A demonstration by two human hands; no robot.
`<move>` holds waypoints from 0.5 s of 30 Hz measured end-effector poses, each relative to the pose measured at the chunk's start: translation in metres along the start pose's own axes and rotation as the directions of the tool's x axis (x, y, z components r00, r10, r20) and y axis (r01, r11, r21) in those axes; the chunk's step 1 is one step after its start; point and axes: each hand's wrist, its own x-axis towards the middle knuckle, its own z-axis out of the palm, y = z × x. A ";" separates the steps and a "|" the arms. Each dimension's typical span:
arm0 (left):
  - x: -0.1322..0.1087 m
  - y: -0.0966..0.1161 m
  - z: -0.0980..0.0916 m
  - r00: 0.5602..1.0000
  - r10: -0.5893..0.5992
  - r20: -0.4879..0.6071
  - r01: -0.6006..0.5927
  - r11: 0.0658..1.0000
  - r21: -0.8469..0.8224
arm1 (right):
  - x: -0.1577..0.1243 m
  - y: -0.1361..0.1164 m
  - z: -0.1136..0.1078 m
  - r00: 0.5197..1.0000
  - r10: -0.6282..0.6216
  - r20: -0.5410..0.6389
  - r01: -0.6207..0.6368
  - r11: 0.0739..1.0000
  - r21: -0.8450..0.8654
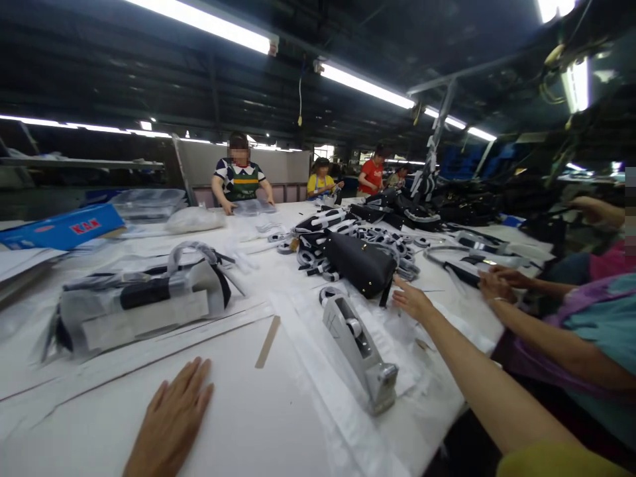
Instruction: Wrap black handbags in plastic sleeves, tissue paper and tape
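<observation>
My left hand (171, 421) lies flat on the white tabletop (278, 414) with its fingers stretched out and nothing in it. My right hand (412, 299) reaches forward, fingers extended, beside the near end of a black bag (360, 262) with small gold studs. Whether the fingertips touch the bag, I cannot tell. Between my arms stands a grey tape dispenser (360, 354), next to white wrapping sheets (303, 358). A brown strip (267, 341) lies flat ahead of my left hand. Farther left is a bag wrapped in clear plastic (144, 301).
Behind the black bag is a heap of wrapped straps (370, 235). A blue box (64, 225) sits at the far left. Close on my right, a co-worker's hands (497, 281) handle a wrapped piece. Another person (241, 175) stands across the table.
</observation>
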 end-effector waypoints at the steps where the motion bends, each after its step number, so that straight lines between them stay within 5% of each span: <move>1: 0.001 -0.003 0.000 1.000 -0.007 0.002 0.007 1.000 0.003 | 0.005 0.003 0.004 0.998 0.054 0.042 -0.055 0.998 0.038; 8: -0.001 -0.013 0.007 0.999 0.033 -0.017 -0.033 0.999 -0.014 | 0.031 0.007 0.038 0.951 0.221 0.215 -0.263 0.945 0.194; 15: -0.004 -0.016 0.017 0.998 0.045 -0.042 -0.044 0.999 0.024 | 0.044 -0.011 0.045 0.961 0.198 0.195 -0.243 0.939 0.243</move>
